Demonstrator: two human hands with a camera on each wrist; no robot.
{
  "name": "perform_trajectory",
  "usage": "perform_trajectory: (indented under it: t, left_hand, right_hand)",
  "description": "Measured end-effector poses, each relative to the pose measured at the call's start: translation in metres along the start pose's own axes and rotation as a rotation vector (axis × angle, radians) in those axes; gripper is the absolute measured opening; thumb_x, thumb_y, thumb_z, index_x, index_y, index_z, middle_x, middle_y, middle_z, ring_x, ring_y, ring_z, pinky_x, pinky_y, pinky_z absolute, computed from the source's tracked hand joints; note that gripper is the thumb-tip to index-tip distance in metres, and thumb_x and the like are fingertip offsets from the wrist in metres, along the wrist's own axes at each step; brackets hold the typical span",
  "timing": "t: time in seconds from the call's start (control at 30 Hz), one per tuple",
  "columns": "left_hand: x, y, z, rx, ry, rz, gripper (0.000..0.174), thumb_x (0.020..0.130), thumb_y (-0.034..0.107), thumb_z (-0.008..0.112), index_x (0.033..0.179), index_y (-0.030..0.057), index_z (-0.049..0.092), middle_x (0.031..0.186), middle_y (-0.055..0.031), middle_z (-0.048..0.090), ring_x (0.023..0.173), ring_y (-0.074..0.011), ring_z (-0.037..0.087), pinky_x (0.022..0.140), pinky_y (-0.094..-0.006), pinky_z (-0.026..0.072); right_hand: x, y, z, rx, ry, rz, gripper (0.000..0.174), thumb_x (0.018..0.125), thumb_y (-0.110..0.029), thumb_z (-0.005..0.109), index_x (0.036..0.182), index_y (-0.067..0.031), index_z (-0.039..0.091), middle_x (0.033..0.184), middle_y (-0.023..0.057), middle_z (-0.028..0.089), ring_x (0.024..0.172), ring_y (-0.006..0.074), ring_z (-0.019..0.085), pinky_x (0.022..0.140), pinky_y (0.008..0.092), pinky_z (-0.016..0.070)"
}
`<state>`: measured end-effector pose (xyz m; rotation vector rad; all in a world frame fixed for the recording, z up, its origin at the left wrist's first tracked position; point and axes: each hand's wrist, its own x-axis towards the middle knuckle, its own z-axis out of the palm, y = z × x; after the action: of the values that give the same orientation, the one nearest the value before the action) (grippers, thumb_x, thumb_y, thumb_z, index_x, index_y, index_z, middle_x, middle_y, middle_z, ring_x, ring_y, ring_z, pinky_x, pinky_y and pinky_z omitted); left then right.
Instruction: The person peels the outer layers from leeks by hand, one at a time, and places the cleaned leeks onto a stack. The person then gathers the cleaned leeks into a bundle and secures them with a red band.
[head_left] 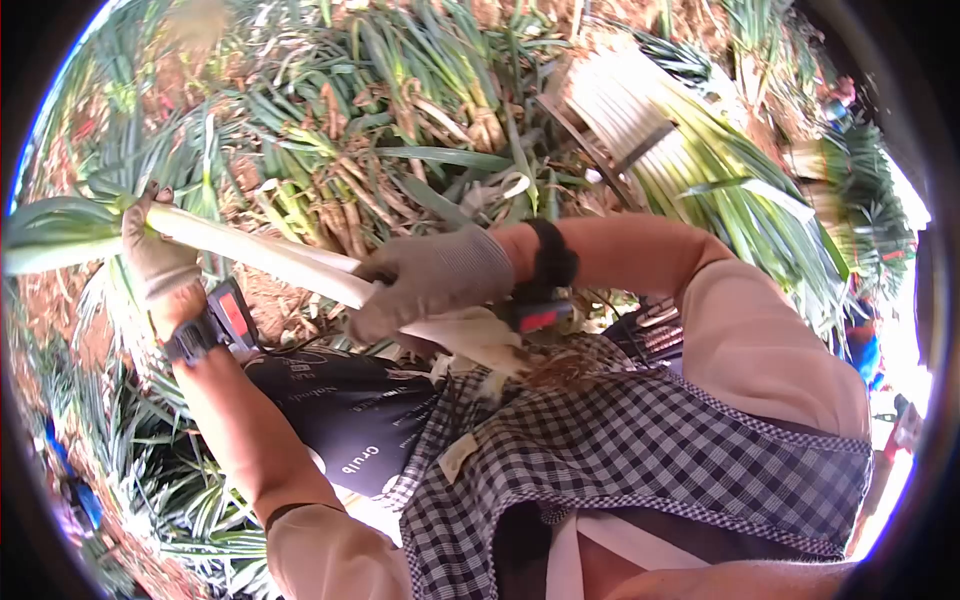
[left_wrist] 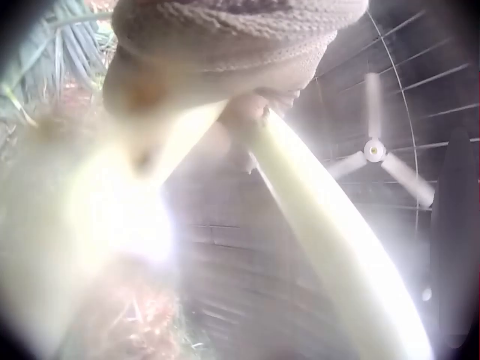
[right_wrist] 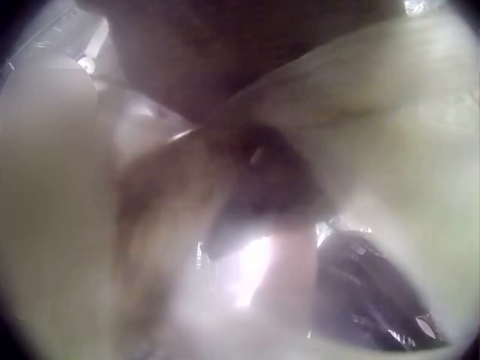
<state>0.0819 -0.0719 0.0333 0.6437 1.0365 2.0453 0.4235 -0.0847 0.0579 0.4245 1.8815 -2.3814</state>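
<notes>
Two long white leek stalks [head_left: 255, 246] lie slantwise across the person's lap, their green leaves [head_left: 62, 232] at the far left and brown roots [head_left: 565, 368] against the checked apron. The gloved left hand [head_left: 158, 248] grips them where white turns green. Nearer the roots, the gloved right hand [head_left: 432, 278] curls round the stalks. In the left wrist view the glove [left_wrist: 232, 52] is above a pale stalk [left_wrist: 337, 232]. The right wrist view is blurred, with a pale stalk [right_wrist: 390, 112] beside the dark glove.
Loose leeks [head_left: 330, 190] cover the ground ahead. At the upper right, a stack of trimmed leeks [head_left: 650, 110] lies by a metal frame [head_left: 590, 150]. A checked apron [head_left: 600, 450] and dark printed cloth [head_left: 340, 410] cover the lap. A fan [left_wrist: 375, 151] shows overhead.
</notes>
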Motion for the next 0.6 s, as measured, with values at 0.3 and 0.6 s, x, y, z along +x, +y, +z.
perform_trajectory:
  t: [0.3,0.6]
  left_hand:
    - [0.04,-0.013,-0.132,0.175,0.463,-0.018,0.019,0.079,0.017,0.056,0.089,0.0026,0.062,0.084,-0.0097,0.063,0.08,-0.0234,0.059,0.082,-0.0366,0.0484]
    - [0.002,0.023,-0.252,0.217,0.709,-0.122,0.03,0.081,0.036,0.057,0.089,0.0078,0.061,0.081,-0.01,0.063,0.068,-0.0283,0.06,0.062,-0.0432,0.0498]
  right_hand:
    - [-0.037,0.013,0.012,-0.076,0.083,0.443,0.037,0.078,-0.028,0.07,0.098,0.0012,0.061,0.08,0.0046,0.062,0.063,0.0116,0.058,0.055,0.0255,0.0483]
    - [-0.17,-0.011,0.031,0.314,0.772,-0.094,0.035,0.083,-0.015,0.063,0.115,-0.0015,0.06,0.1,0.012,0.064,0.081,0.0175,0.062,0.073,0.0297,0.0551]
